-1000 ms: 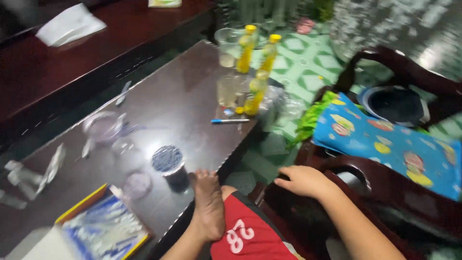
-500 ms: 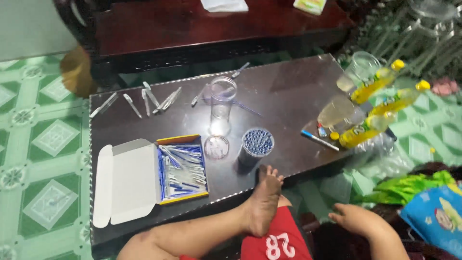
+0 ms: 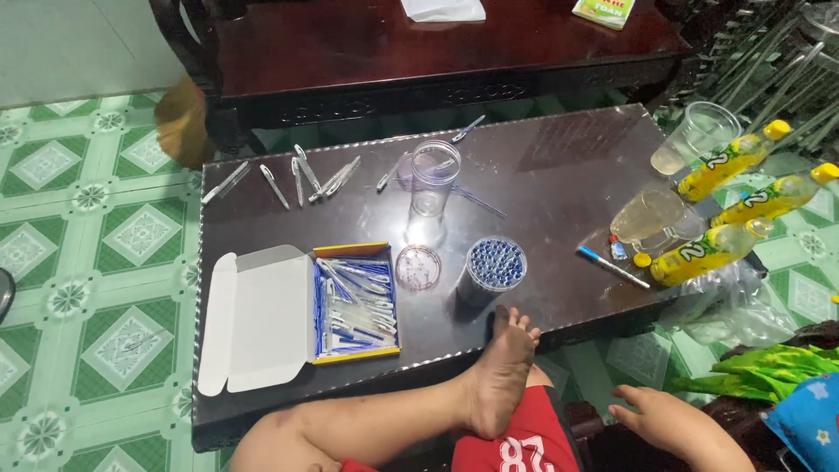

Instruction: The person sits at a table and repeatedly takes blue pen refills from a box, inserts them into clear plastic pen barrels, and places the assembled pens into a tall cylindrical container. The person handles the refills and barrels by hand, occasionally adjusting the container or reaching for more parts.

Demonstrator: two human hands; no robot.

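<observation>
Green patterned floor tiles (image 3: 96,262), yellow bottles (image 3: 730,162)

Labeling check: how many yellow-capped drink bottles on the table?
3, all at the table's right end: one leaning by the clear cup, one at the far right edge, one lying nearest the blue pen.

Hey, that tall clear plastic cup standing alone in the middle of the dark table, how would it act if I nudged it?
The clear plastic cup looks empty and thin-walled, so it is probably very light and would slide or tip easily. It is tall for its base, so a high push would likely topple it; once down, its round sides may let it roll across the glossy table.
</observation>
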